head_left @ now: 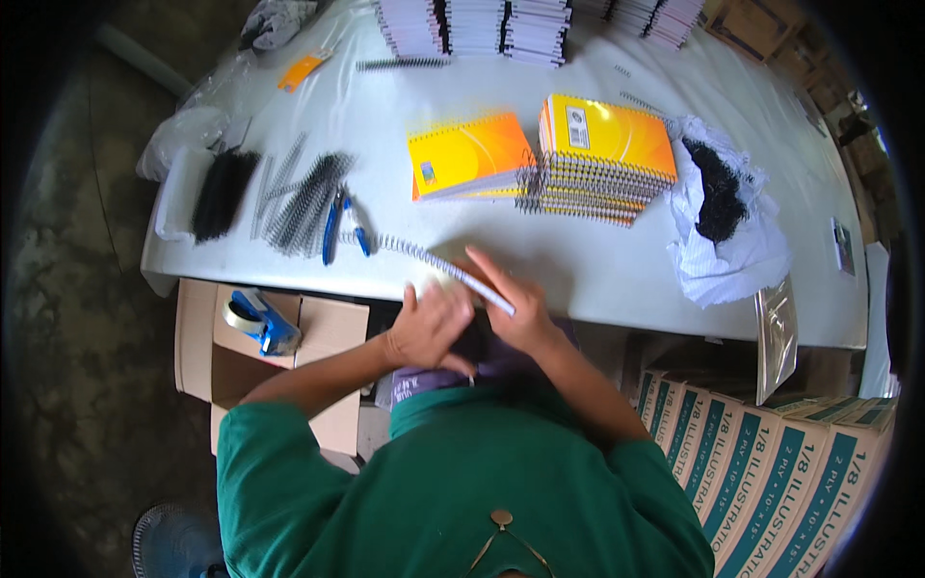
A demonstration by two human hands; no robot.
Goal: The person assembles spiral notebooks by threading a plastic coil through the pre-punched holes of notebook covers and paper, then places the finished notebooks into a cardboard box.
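Near the table's front edge, my right hand grips a thin notebook, seen almost edge-on, with its fingers behind it. A long wire spiral coil runs along the notebook's edge and sticks out to the left over the table. My left hand is beside the notebook, partly smeared by motion, its thumb and fingers apart; whether it touches the notebook is unclear. Left of the coil's free end lie blue-handled pliers and a second blue-and-white hand tool. Several loose spiral coils are heaped behind them.
Yellow-orange spiral notebooks stand in a tall stack and a lower pile. Black coils lie in white wrapping at right. Paper stacks line the back. Below the edge are an opened carton, a tape dispenser and boxes.
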